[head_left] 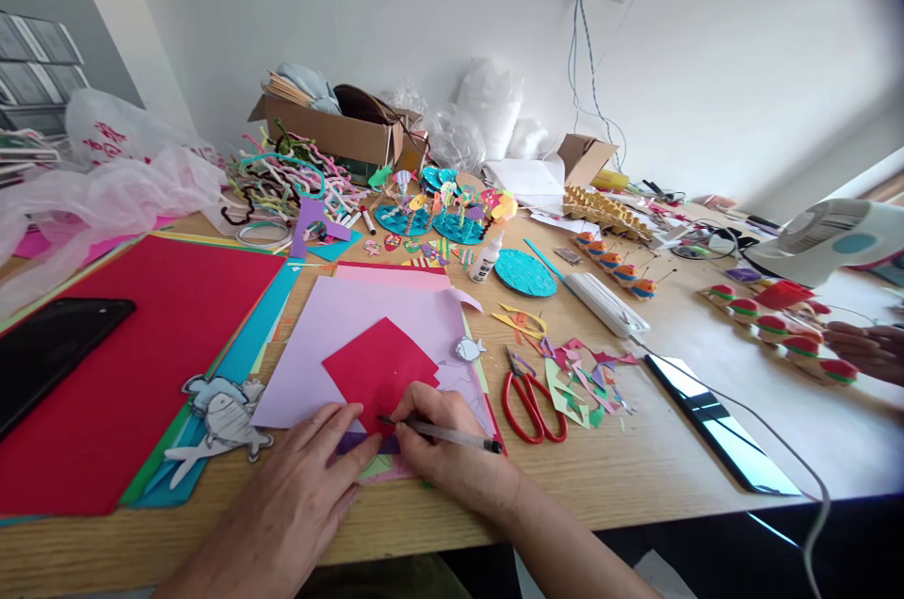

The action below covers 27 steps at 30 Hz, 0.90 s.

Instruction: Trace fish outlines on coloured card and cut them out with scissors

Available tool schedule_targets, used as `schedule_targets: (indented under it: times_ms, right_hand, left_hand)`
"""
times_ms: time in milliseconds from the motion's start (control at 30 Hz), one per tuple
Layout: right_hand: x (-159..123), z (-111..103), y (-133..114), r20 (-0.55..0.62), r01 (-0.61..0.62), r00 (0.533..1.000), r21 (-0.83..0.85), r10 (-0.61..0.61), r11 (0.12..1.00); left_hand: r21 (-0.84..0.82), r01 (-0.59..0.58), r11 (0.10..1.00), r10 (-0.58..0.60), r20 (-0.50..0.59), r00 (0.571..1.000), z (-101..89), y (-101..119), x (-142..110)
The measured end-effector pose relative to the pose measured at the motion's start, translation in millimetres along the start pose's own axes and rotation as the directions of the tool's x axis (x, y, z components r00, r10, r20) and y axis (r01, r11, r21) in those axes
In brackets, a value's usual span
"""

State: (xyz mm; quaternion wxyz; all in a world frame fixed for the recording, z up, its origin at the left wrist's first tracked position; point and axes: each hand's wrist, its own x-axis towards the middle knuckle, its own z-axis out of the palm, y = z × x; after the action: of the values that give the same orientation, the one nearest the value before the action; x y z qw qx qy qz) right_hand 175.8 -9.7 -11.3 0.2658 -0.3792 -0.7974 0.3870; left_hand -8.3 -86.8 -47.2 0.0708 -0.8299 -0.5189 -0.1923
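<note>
On the wooden counter [579,492], near edge: a small red paper piece [378,364] lies turned at an angle on a lilac sheet [300,345], one of several layered coloured papers. Left hand [297,467] spread palm down at the piece's lower left, index fingertip against its edge; grip apart, nothing clamped. Right hand [448,453] at the lower right, grip together on a pen [448,432], its shaft slanting down to the right, point on the red paper. Small fish cutout [467,349] on the lilac sheet, right side. Just right of the stack, red-handled scissors [529,411], blades slightly parted; beyond them, coloured scraps [583,382]. Left of the lilac sheet, larger fish cutouts [227,415] overlap the edge of a stack topped by a big red sheet [190,326], a black phone [63,345] lying on that. Farther back: glue bottle [486,260] upright, turquoise disc [524,272] beside it, white power strip [605,305] to the right. Tangled pipe cleaners [297,180] in front of a cardboard box [331,128]. Far right, another person's hand [868,349] beside a row of red-and-green pieces [773,328]; whether it holds anything, cannot tell.
</note>
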Motion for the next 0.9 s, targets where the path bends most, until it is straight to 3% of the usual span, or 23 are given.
schedule_targets:
  times_ms: [900]
  right_hand:
    - [0.0,0.3,1.1,-0.004,0.012,1.0,0.004,-0.012,1.0]
  left_hand:
    - [0.052,-0.033,0.998,0.034,-0.009,0.999,-5.5,0.0,3.3]
